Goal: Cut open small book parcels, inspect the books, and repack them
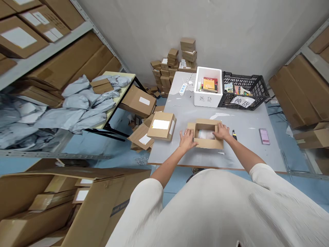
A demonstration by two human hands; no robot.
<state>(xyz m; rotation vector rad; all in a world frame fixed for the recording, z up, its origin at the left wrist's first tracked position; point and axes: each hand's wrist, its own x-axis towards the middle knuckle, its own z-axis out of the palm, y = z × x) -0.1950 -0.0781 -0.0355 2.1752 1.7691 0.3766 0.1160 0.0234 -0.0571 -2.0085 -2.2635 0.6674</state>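
Brown cardboard was right in the thick of it, folks: we had the open cardboard box (pixel 208 143) just right of centre in the frame, on the grey table (pixel 185 109), flaps out and a pale, see-through-looking wrapped item (pixel 205 134) inside!

And the grip? Our left hand (pixel 187 140) was spread wide over the box's left flap, thumb out by the near flap, a ring on 1 finger. Our right hand (pixel 222 132) took a narrower hold on the right end, a digit reaching over the edge to the inside. So 2 hands, 2 opposite ends, 1 box!

Just right of our right hand lay a black-and-yellow tool (pixel 234 134), and farther right a pink, blurred-out item (pixel 264 136). To the left we had a closed box (pixel 160 133) with white labels, near the table's left edge.

Up top, what a line-up! A white bin (pixel 207 101) held books (pixel 210 84), side by side with a black crate (pixel 257 92) wearing a handwritten paper sign (pixel 243 101); a power strip (pixel 183 89) lay just left of the bin. Grey parcels (pixel 74 103) crowded the left of the frame, and a big open carton (pixel 102 206) full of boxes filled the lower left.
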